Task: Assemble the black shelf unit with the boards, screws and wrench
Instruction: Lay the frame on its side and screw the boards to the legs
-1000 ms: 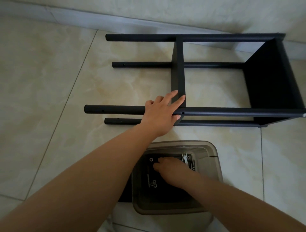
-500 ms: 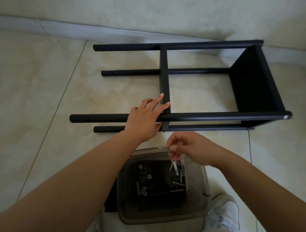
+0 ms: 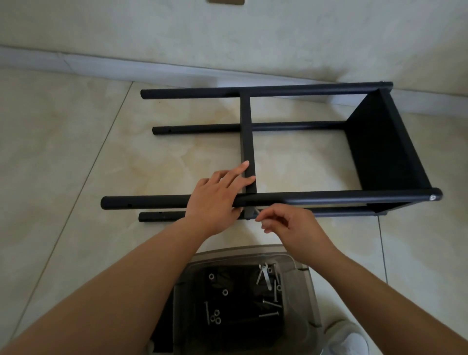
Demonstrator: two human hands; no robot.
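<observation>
Now our right hand (image 3: pixel 291 223) has left the tray (image 3: pixel 307 283) — its fingers pinch a screw (image 3: pixel 256 212) at the middle board (image 3: pixel 247 142), near rail. Our left hand (image 3: pixel 217 197) still braces the shelf unit (image 3: pixel 304 199) on the floor, fingers spread — fastening comes next.

Right hand (image 3: pixel 291 224) pinches smth thin and silvery at the near-side end of the middle board (image 3: pixel 247 142), too small to tell if it's a screw or the wrench; its fingertips cover the joint itself; left hand (image 3: pixel 217 196) hides where that board meets the upper near pole (image 3: pixel 329 197); lower near pole (image 3: pixel 157 217) mostly hidden behind the upper one; plastic bin (image 3: pixel 307 291) cut off by bottom edge; a dark flat piece beside it (image 3: pixel 162 339) mostly hidden, can't tell what; white shoe (image 3: pixel 352 339) cut off too; brown plate on the wall (image 3: pixel 225 2) clipped by top edge.
</observation>
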